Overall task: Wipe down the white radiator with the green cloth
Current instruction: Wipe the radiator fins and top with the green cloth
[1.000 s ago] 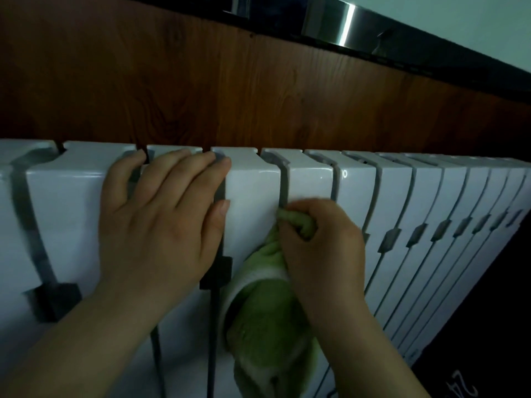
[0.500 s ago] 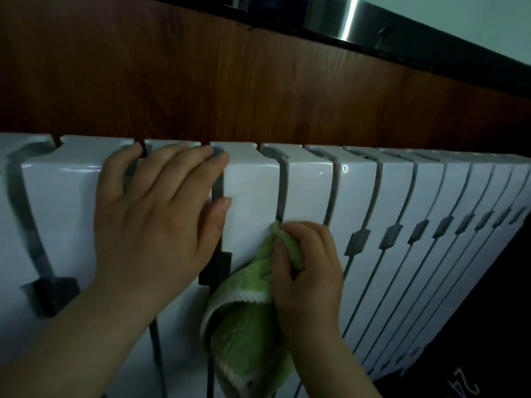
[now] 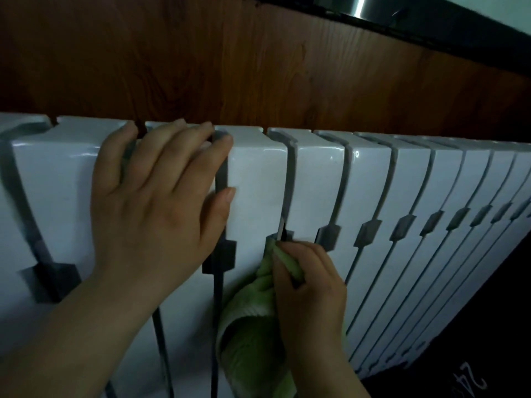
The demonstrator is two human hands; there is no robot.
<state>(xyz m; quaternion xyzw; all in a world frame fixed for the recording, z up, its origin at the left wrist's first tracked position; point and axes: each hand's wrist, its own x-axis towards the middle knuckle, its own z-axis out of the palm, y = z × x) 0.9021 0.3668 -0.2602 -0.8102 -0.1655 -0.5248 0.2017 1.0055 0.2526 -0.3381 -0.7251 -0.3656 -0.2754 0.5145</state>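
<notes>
The white radiator [image 3: 370,185] runs across the view as a row of glossy vertical sections with dark gaps between them. My left hand [image 3: 155,208] rests flat on its upper left part, fingers straight and reaching over the top edge. My right hand [image 3: 311,285] grips the green cloth [image 3: 253,334] lower down. Its fingertips push a fold of the cloth into the gap between two sections, beside a grey connector block. The rest of the cloth hangs down against the radiator face, partly behind my right wrist.
A dark brown wood panel [image 3: 258,67] covers the wall above the radiator. A black ledge with a shiny metal piece [image 3: 356,7] runs along the top right. At the lower right lies a dark surface with white markings [image 3: 471,380].
My right hand has slid the cloth down along the gap, from near the top of the section to the connector block. My left hand has stayed in place.
</notes>
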